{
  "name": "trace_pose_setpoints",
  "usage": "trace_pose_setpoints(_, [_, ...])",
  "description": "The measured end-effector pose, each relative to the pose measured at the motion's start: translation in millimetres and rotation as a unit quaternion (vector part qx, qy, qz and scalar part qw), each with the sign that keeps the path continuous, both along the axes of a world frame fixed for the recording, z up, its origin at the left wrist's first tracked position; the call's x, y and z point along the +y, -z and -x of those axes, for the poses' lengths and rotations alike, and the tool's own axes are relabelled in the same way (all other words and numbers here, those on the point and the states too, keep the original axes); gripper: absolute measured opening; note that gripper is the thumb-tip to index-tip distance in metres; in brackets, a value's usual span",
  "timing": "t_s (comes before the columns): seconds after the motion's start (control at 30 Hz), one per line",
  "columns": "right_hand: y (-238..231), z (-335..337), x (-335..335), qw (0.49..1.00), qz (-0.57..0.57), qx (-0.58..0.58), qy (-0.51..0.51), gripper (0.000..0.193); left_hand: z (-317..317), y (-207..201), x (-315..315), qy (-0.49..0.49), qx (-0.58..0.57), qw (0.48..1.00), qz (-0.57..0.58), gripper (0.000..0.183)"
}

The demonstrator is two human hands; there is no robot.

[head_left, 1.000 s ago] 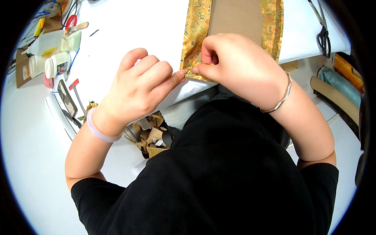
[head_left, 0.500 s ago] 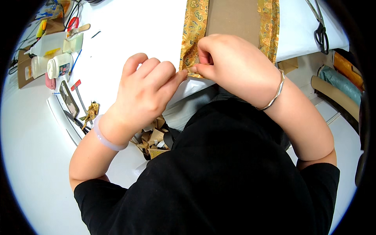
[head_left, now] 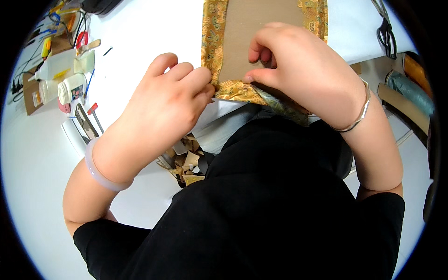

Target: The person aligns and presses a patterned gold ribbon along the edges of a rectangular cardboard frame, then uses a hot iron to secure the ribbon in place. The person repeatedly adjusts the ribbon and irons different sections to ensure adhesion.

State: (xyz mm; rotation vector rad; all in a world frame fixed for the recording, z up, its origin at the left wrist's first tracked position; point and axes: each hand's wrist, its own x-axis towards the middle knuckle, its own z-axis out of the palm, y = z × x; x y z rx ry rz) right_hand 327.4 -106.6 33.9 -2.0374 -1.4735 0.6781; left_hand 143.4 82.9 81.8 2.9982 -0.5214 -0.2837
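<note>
A brown board point(head_left: 247, 42) lies on the table, its left and right edges wrapped in gold patterned brocade fabric point(head_left: 213, 35). Along its near edge, a crumpled flap of the same fabric is turned onto the board; toward the right the flap hangs loose with its duller underside showing. At the near left corner my left hand point(head_left: 175, 100) is closed, thumb and fingertips pinching the fabric edge. My right hand point(head_left: 303, 65) hovers over the board, thumb touching the flap, other fingers curled but apart from the thumb. It covers the board's near right corner.
Black-handled scissors point(head_left: 387, 39) lie at the far right. White jars point(head_left: 72, 88), a brush point(head_left: 88, 46), and cables crowd the far left. Fabric rolls point(head_left: 410, 91) stand off the table's right side. Below the near edge is a heap of paper scraps point(head_left: 189, 161).
My right hand has moved right, away from the near left corner, and its fingers have parted. More of the near flap now shows. The board appears shifted slightly left in view.
</note>
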Motion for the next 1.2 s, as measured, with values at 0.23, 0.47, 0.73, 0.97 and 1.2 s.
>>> trace_pose_setpoints(0.23, [6.4, 0.9, -0.5, 0.996, -0.074, 0.027, -0.05, 0.027, 18.3, 2.4, 3.4, -0.031, -0.053, 0.998, -0.003, 0.026])
trace_pose_setpoints(0.47, [1.0, 4.2, -13.7, 0.99, -0.104, 0.024, -0.09, 0.033, 20.5, 9.1, -0.6, -0.085, -0.064, 0.993, 0.048, 0.031])
trace_pose_setpoints(0.73, [-24.6, 33.7, -32.4, 0.997, -0.027, -0.07, -0.003, 0.043, 25.6, 14.6, -0.1, -0.085, -0.087, 0.992, 0.045, 0.023])
trace_pose_setpoints(0.97, [-40.1, 31.1, -50.0, 0.994, -0.001, 0.072, 0.081, 0.029, 30.1, 20.3, -4.2, -0.107, -0.116, 0.985, 0.064, 0.02])
trace_pose_setpoints(1.2, [-27.9, 40.1, -19.7, 0.995, 0.041, 0.063, 0.072, 0.034, 35.6, 20.6, -6.8, -0.119, -0.138, 0.981, 0.064, 0.018])
